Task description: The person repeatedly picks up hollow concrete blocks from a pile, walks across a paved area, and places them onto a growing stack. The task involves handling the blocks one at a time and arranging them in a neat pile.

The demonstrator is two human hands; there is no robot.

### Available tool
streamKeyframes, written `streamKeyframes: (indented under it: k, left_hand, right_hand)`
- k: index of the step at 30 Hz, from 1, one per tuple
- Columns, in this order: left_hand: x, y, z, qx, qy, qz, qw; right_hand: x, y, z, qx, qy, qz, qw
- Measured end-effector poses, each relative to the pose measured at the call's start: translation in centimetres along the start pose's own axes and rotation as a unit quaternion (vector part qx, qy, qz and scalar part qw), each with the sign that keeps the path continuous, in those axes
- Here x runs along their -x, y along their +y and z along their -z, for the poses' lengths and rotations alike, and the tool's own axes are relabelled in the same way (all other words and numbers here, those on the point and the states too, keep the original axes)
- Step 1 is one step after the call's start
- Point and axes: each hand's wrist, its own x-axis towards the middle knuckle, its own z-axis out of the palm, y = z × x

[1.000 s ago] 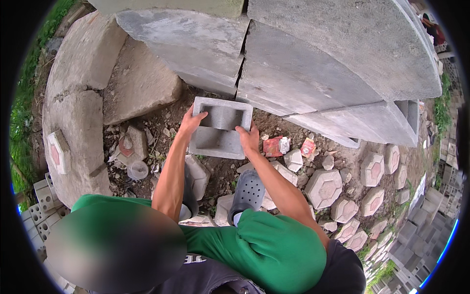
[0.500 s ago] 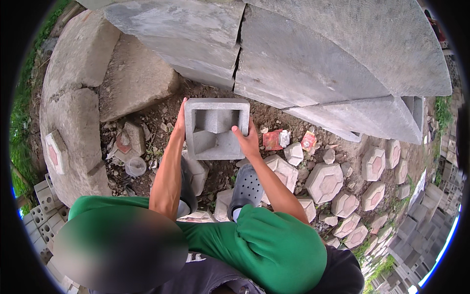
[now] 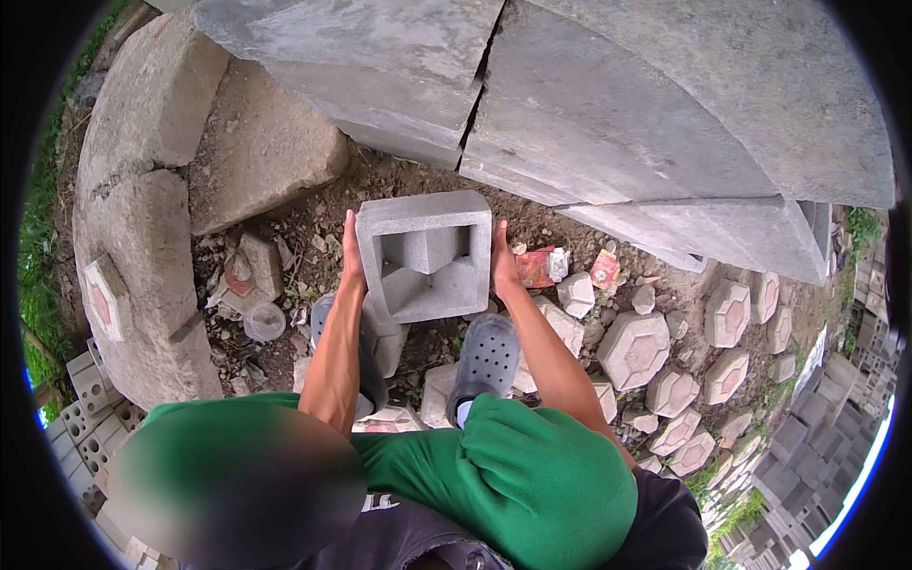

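Between my two hands is a grey hollow concrete block [image 3: 426, 251], its open side facing me and a wedge-like shape visible inside the recess. My left hand [image 3: 352, 255] presses along the block's left side, fingers pointing away from me. On the opposite side, my right hand [image 3: 503, 255] lies against the right wall with its thumb off the front rim. The block is tilted a little and sits above the ground, just beyond my feet. What its underside touches, if anything, cannot be made out.
Large grey concrete slabs [image 3: 627, 104] stand just beyond the block. Rough concrete chunks [image 3: 142, 266] lie at left, near a clear plastic cup [image 3: 264, 322]. Several hexagonal pavers [image 3: 635, 351] cover the ground at right, beside red wrappers [image 3: 537, 267]. My dark clogs [image 3: 486, 356] are below the block.
The block has tilted and come slightly nearer to me. My right hand has moved from gripping over the front rim, thumb inside, to lying along the right side.
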Motion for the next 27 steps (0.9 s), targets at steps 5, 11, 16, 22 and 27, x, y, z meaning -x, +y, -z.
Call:
streamKeyframes:
  k: [5, 11, 16, 22, 27]
  left_hand:
    - [-1.8, -2.2, 3.4, -0.021, 0.034, -0.049, 0.998]
    - [-1.7, -0.9, 1.0, -0.062, 0.114, 0.002, 0.992]
    - [1.2, 3.4, -2.1, -0.011, 0.119, 0.012, 0.993]
    - [11.5, 12.1, -9.5, 0.076, 0.075, 0.041, 0.993]
    - [23.5, 20.8, -16.0, 0.122, 0.029, 0.075, 0.989]
  right_hand:
    - [-2.0, 2.4, -0.4, 0.133, 0.103, 0.053, 0.984]
    - [-0.3, -0.9, -1.1, 0.113, 0.119, 0.006, 0.986]
    - [3.3, -7.0, -3.4, 0.137, 0.089, 0.024, 0.986]
    - [16.8, -18.0, -7.8, 0.272, 0.086, 0.096, 0.954]
    - [27.6, -24.1, -10.6, 0.186, 0.038, 0.036, 0.981]
